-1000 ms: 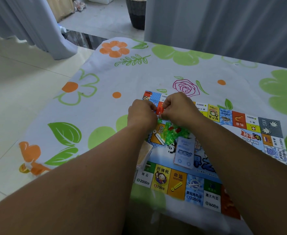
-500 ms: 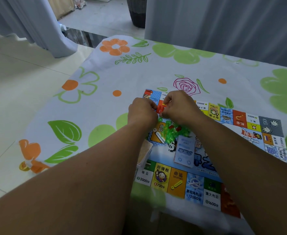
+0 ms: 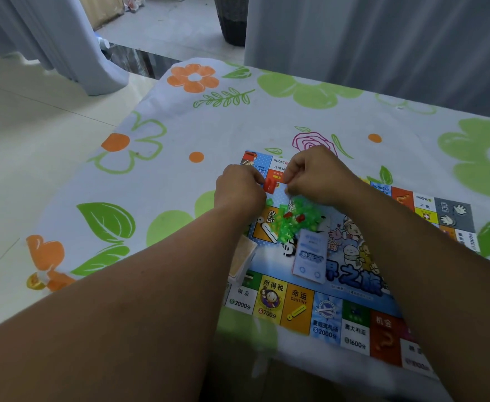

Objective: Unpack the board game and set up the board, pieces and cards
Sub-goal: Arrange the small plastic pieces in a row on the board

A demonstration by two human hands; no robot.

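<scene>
Nearest is the board (image 3: 324, 311), a thin printed sheet lying flat on the counter (image 3: 180, 169), so it probably slides or creases easily. On it sit a pale blue card pack (image 3: 309, 256) and, at its 9 o'clock, a tan card stack (image 3: 242, 258), both light, best pinched by the long edges. Past them is a pile of green plastic pieces (image 3: 290, 219), tiny and skittery. At 12 o'clock, the left hand (image 3: 239, 190) and right hand (image 3: 316, 175) are curled nearly closed, pinching a small red piece (image 3: 270, 185) between them.
</scene>
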